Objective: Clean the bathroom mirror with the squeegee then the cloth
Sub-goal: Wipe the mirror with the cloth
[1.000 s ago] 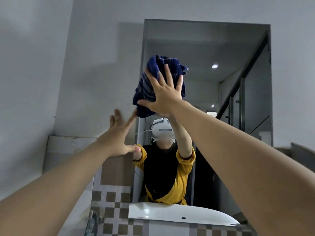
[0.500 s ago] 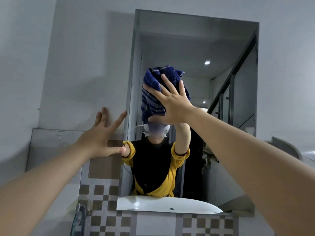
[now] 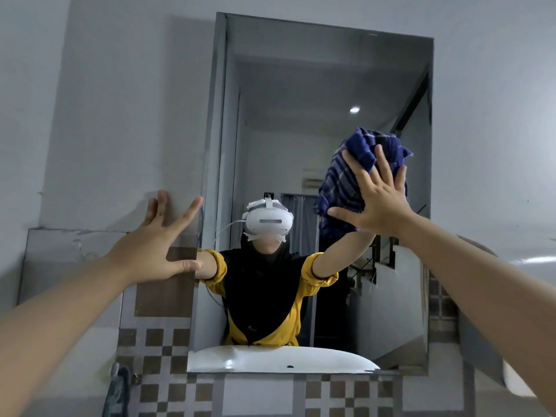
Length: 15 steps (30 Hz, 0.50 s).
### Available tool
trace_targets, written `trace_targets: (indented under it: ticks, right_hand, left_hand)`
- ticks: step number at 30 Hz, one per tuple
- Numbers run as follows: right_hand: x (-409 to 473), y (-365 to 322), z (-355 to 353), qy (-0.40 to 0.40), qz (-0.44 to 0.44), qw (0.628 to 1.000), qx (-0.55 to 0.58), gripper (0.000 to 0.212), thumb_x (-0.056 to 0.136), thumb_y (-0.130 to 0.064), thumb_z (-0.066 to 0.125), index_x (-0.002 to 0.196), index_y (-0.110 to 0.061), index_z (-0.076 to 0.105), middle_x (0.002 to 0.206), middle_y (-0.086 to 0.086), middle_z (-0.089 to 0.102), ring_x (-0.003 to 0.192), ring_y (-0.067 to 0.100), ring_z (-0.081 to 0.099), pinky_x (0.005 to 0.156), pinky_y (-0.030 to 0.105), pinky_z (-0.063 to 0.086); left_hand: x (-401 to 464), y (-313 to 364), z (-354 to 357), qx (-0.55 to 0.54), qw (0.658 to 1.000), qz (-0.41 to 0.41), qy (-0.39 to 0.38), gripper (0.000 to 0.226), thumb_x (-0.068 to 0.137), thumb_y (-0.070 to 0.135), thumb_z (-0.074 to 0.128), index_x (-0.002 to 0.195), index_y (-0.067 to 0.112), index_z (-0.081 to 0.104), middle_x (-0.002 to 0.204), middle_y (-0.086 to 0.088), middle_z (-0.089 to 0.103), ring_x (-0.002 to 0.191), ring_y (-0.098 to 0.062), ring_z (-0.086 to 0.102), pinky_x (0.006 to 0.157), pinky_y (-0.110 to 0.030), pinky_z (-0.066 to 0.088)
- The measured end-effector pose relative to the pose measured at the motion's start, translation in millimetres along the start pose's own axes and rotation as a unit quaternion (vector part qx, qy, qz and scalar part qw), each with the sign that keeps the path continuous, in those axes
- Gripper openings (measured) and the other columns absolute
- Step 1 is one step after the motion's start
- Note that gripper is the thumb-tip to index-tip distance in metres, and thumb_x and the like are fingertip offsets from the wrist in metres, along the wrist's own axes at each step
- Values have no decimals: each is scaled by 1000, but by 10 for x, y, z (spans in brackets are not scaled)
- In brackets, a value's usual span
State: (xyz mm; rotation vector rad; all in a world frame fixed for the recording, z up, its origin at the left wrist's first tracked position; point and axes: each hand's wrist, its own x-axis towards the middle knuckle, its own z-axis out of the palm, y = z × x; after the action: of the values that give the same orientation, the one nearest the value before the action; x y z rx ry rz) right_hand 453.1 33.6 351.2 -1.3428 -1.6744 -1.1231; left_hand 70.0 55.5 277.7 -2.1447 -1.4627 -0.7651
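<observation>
The right hand is spread flat, fingers straight and apart, and it presses the blue striped cloth against the mirror, near the mirror's right edge and about halfway up. The cloth is bunched up and soft, so it looks light and floppy. It will likely bend any way and could slip down the smooth glass if the palm lets go, so it is best held by a flat palm on the middle of the bunch. The left hand is open too, fingers spread, and rests on the wall right at the mirror's left edge, with the thumb touching that edge. The mirror is glass, so it is hard and could break with a rough push. There is lots of open glass to the left of the cloth and above it. Only a thin strip is left before the right edge. Below the mirror is checked tile. No squeegee is in view.
</observation>
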Motion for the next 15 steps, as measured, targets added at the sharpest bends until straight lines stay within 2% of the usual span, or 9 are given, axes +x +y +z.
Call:
trace_targets:
  ticks: [6, 11, 15]
  right_hand:
    - [-240, 3, 90, 38, 140, 985, 90, 106, 65, -86, 38, 147, -41, -11, 162, -1, -3, 144, 20, -24, 111, 61, -15]
    - [-373, -286, 165, 58, 267, 950, 154, 104, 73, -79, 48, 147, -39, -14, 161, 2, -11, 143, 21, -26, 108, 63, -16]
    - [-352, -632, 203, 46, 324, 927, 186, 105, 75, -77, 46, 148, -33, -17, 160, 10, -11, 142, 25, -29, 106, 66, -16]
  left_hand:
    - [-2, 7, 14, -4, 1000, -5, 1, 107, 72, 66, 55, 131, 51, -33, 149, -16, -33, 130, -26, -29, 108, -54, 28]
    - [-153, 72, 118, -15, 1000, 1, 2, 97, 80, 62, 48, 134, 46, -31, 151, -17, -29, 137, -32, -23, 107, -54, 32]
    - [-307, 76, 282, -3, 999, 32, 15, 103, 74, 65, 53, 138, 46, -25, 143, -7, -45, 135, -34, -23, 98, -54, 42]
